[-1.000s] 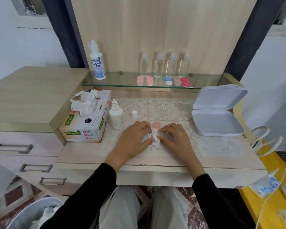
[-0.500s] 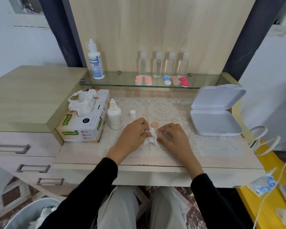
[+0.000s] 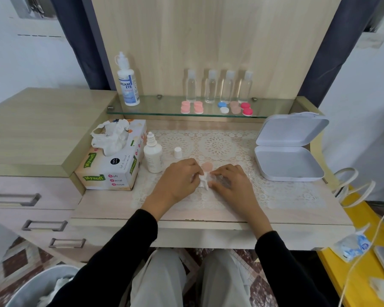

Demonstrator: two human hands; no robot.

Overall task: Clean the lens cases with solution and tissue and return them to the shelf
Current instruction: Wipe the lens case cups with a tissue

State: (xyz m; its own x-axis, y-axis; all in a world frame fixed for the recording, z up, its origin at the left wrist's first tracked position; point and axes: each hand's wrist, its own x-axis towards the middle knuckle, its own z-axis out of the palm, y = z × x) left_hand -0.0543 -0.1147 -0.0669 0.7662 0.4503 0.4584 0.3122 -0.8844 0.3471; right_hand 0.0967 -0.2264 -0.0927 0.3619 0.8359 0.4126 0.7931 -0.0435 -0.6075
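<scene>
Head view: tissue [image 3: 204,182] between hands [image 3: 179,181]

A crumpled white tissue [image 3: 204,182] is pinched in the left grip [image 3: 179,177] just above the desk [image 3: 293,209]. A round peach lens case cap [image 3: 207,166] lies flat just behind it. The white solution bottle [image 3: 153,156] stands upright and uncapped nearby, its cap [image 3: 177,152] beside it. Pink, blue-and-white, beige and red lens cases [image 3: 222,107] sit in pairs on the glass shelf [image 3: 155,109].

Long black sleeves [image 3: 111,262] are worn on both arms, plain cloth ending at the wrists. The left hand [image 3: 177,180] and right hand [image 3: 233,185] are left bare. Light grey trousers [image 3: 160,282] are worn below, loose and softly creased.
</scene>
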